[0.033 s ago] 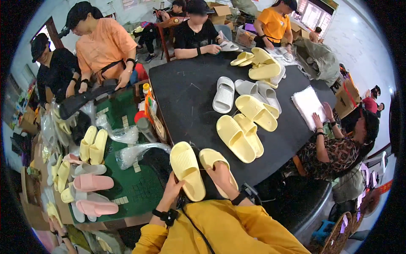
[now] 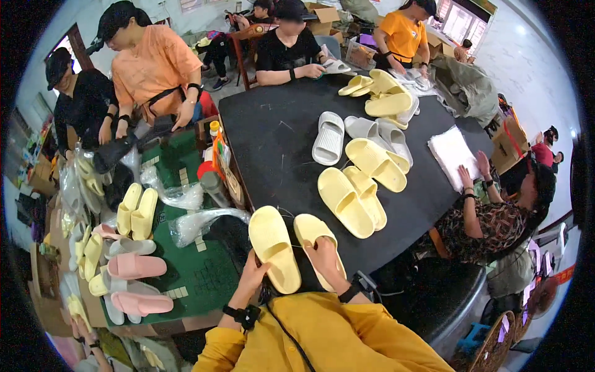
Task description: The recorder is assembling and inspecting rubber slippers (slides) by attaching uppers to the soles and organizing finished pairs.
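Note:
My left hand (image 2: 253,276) holds a pale yellow slipper (image 2: 277,263) by its left edge, thumb over the rim near the open end. In my right hand (image 2: 323,259) is a second yellow slipper (image 2: 308,228), gripped with the thumb on top and the fingers hidden. The two slippers are side by side, slightly apart, at the near edge of the black table (image 2: 266,155). Just beyond them to the right lies a pair of yellow slippers (image 2: 346,201), one partly over the other. Another yellow pair (image 2: 372,164) lies behind those, against grey slippers (image 2: 392,137).
A single grey slipper (image 2: 328,139) and a yellow slipper pile (image 2: 388,105) lie farther back. At right, a co-worker's hands touch a white stack (image 2: 454,158). The green table (image 2: 204,279) on the left bears pink slippers (image 2: 137,266), plastic bags (image 2: 201,226) and a bottle (image 2: 214,129).
The slipper in my right hand has shifted slightly to the right. At the left, a co-worker in orange has lowered a dark item. My left hand has hardly moved.

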{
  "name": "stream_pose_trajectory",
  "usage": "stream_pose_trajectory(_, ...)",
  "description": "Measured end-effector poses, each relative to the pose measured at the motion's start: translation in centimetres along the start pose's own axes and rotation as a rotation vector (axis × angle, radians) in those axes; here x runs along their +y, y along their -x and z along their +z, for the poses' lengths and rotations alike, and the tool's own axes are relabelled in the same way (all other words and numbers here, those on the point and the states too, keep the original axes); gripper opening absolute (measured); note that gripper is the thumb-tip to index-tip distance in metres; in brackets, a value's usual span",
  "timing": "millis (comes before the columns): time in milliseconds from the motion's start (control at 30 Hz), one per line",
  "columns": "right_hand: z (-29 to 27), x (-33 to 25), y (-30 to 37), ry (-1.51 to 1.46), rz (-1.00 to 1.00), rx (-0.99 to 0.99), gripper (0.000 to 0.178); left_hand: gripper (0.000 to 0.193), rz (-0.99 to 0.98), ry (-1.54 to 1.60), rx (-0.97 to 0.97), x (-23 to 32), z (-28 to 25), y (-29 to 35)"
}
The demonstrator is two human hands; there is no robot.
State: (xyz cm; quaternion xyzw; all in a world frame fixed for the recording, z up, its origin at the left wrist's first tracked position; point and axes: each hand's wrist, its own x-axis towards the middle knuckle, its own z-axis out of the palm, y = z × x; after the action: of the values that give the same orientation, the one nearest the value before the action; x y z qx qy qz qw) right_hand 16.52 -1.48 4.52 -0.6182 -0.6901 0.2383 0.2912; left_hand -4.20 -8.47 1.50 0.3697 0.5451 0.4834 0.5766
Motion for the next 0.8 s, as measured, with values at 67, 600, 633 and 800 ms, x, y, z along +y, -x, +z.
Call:
stream_pose_trajectory(67, 0.0, 0.4, 1.0, -0.065, 0.052, 0.049, 0.033, 0.062, -0.020, -0.089, -0.012, 1.7, 0.4, -0.5)
stream_pose_trajectory(600, -1.7, 6.0, 3.9, -0.131, 0.055, 0.181, 0.024, 0.068, 0.349, -1.027, 0.026, 1.1, 3.0, 0.2)
stream_pose_trajectory(633, -1.2, 6.8, 3.9, -0.161, 0.119, 0.167, 0.027, 0.062, 0.356, -0.959, 0.033, 1.7, 3.6, 0.3)
stream_pose_trajectory(800, 0.0, 8.5, 3.9, -0.219, 0.291, 0.037, 0.032, 0.051, 0.504, -0.966, 0.014, 2.6, 4.3, -0.3)
